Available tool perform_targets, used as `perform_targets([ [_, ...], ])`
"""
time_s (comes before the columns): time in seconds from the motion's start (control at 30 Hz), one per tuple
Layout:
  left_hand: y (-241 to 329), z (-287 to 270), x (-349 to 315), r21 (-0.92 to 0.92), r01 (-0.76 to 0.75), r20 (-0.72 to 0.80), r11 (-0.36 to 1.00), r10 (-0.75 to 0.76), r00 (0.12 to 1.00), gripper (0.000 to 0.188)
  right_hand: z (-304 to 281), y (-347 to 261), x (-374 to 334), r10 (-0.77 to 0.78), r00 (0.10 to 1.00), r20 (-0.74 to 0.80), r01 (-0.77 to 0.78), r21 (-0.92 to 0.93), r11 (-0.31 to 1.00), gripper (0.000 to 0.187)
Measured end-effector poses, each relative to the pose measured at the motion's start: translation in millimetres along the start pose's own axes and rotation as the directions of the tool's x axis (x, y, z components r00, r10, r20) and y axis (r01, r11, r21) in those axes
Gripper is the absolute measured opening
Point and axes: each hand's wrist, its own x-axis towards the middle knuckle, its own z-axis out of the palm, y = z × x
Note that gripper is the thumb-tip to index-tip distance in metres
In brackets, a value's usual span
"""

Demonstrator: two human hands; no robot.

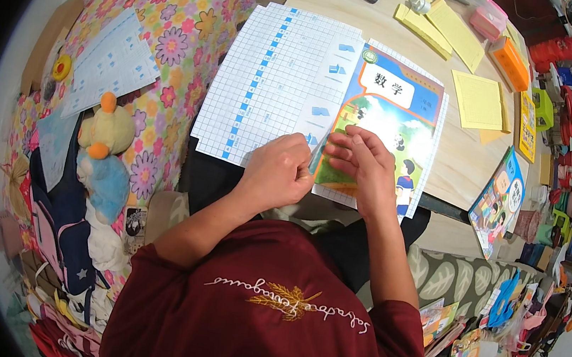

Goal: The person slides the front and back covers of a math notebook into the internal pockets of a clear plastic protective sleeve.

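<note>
Over near half of bk (383, 117), your R hand's (367, 170) fingers half-curl; L hand (278, 168), just left, loosely fisted; can't tell if either grips.

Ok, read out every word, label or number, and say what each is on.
I won't copy wording, only place it:
Textbook: large black characters on white panel; smaller print unclear.
Maroon shirt: white script, upside down.
Gridded sheet: blue print, too small.
Right-hand booklet: cover characters, too small.
</note>
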Motion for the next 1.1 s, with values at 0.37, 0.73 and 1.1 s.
perform_targets([
  [0.37,4,-3,2,-0.017,0.036,0.051,0.999,-0.035,0.998,0.011,12,-7,18,-0.097,0.995,-0.039,0.079,-0.328,0.941,0.025],
  [0.73,-7,-8,6,-0.111,0.043,0.108,0.993,-0.031,0.994,0.005,20,5,38,-0.405,0.914,-0.024,0.279,-0.689,0.669,0.026],
  [1.1,-20,-15,106,-0.175,0.23,0.185,0.957,-0.197,0.963,0.02,29,7,31,-0.341,0.925,-0.167,0.266,-0.356,0.896,0.023],
])
